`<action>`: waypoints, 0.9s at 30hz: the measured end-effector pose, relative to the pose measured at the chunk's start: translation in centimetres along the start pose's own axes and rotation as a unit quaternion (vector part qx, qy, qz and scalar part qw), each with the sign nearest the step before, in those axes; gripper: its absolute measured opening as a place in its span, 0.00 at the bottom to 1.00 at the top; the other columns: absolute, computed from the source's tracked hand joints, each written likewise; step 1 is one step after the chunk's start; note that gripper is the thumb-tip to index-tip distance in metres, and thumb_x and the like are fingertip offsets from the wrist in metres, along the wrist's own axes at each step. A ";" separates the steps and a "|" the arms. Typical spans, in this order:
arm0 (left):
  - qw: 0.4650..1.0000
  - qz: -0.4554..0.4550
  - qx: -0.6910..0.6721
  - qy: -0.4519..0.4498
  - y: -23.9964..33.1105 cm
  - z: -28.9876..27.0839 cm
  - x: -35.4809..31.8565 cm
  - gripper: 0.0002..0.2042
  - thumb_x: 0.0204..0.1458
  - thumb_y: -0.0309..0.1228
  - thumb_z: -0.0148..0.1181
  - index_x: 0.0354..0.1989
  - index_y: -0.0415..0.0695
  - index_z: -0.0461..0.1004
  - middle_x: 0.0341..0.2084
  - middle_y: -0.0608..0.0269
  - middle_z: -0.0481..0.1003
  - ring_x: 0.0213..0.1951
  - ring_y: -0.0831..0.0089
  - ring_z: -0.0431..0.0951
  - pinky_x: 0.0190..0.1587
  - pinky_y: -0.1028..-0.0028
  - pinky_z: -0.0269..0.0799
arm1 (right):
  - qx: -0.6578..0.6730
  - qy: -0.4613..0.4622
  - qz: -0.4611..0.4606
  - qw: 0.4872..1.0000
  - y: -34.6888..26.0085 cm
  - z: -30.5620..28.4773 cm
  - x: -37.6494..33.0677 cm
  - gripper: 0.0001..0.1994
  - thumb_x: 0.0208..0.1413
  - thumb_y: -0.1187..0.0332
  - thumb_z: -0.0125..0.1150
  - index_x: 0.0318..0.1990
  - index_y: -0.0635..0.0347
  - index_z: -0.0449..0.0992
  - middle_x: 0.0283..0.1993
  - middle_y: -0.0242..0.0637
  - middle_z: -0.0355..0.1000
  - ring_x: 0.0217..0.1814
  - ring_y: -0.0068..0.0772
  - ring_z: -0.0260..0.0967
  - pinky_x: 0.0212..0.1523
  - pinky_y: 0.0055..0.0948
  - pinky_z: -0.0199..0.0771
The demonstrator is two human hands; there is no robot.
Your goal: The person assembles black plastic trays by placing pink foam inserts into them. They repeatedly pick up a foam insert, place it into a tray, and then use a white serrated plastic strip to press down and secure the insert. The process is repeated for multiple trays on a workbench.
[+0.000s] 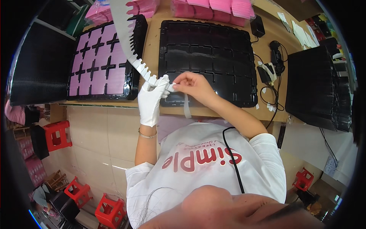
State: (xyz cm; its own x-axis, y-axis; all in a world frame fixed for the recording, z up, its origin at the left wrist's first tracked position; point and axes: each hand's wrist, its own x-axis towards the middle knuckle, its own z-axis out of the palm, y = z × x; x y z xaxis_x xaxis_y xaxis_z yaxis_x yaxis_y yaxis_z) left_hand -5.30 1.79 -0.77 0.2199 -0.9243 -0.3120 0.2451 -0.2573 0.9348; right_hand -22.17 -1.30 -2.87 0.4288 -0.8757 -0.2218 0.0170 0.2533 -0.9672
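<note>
Nearest us, our gloved left hand [150, 100] and bare right hand [193, 84] both pinch the white notched strip [131, 45], which runs off toward 11 o'clock. We judge it light, thin and floppy; grip it near the free end, above the empty black tray [228, 65] on the bench [152, 42].

pink packets [213, 8] along bench's far edge

It was a small factory packing line. A long wooden counter [152, 42] carried black moulded trays [207, 53], one tray [100, 61] filled with rows of pink packets, and more pink packets [211, 7] lay stacked in bags along the far edge. Tall stacks of black trays [316, 84] stood at both ends. A worker wore a white glove [150, 101] at the station. Red plastic stools [57, 134] stood about the pale tiled floor [97, 141], and cables [272, 93] trailed across the counter.
</note>
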 end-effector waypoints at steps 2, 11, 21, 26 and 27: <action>1.000 -0.007 0.003 -0.005 -0.2 -0.1 -0.4 0.08 0.55 0.29 0.63 0.39 0.38 0.77 0.25 0.70 0.75 0.22 0.86 0.71 0.24 0.86 0.63 | -0.101 0.043 -0.102 0.989 0.0 0.6 -0.5 0.07 0.50 0.74 0.68 0.36 0.61 0.79 0.26 0.23 0.65 0.27 0.12 0.59 0.30 0.16 0.60; 0.996 -0.014 0.073 0.053 -1.2 -4.1 -1.3 0.12 0.54 0.31 0.64 0.41 0.37 0.75 0.27 0.66 0.77 0.23 0.84 0.73 0.25 0.84 0.68 | -0.250 -0.053 -0.193 0.947 -1.2 0.3 -0.8 0.04 0.47 0.71 0.69 0.29 0.57 0.79 0.25 0.29 0.62 0.23 0.19 0.59 0.24 0.19 0.59; 0.997 -0.034 0.068 -0.004 -2.3 -4.1 -1.7 0.17 0.52 0.31 0.67 0.45 0.34 0.73 0.29 0.64 0.77 0.24 0.83 0.75 0.27 0.83 0.70 | -0.479 0.003 -0.194 0.856 1.1 0.5 2.0 0.07 0.45 0.66 0.62 0.27 0.60 0.75 0.29 0.39 0.71 0.33 0.42 0.71 0.36 0.39 0.71; 0.995 -0.037 0.089 0.008 -2.6 -3.7 -1.4 0.14 0.53 0.31 0.66 0.43 0.35 0.75 0.28 0.65 0.77 0.24 0.83 0.74 0.27 0.84 0.70 | -0.454 -0.011 -0.199 0.868 0.8 0.6 1.8 0.06 0.43 0.68 0.63 0.26 0.60 0.75 0.27 0.38 0.70 0.30 0.41 0.70 0.32 0.37 0.70; 0.995 -0.033 0.094 0.017 -2.6 -3.5 -1.4 0.12 0.53 0.31 0.65 0.41 0.36 0.76 0.27 0.66 0.77 0.24 0.84 0.74 0.27 0.84 0.68 | -0.444 -0.013 -0.215 0.870 1.1 0.5 1.8 0.06 0.43 0.69 0.63 0.26 0.60 0.75 0.26 0.37 0.69 0.29 0.40 0.69 0.31 0.36 0.69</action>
State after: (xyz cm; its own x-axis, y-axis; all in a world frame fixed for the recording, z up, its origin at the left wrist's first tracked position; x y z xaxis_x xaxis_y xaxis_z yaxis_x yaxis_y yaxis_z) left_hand -2.95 4.79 -3.39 0.2415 -0.8941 -0.3772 0.0810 -0.3687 0.9260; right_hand -20.92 -2.42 -4.25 0.5755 -0.7987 0.1758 -0.5184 -0.5226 -0.6769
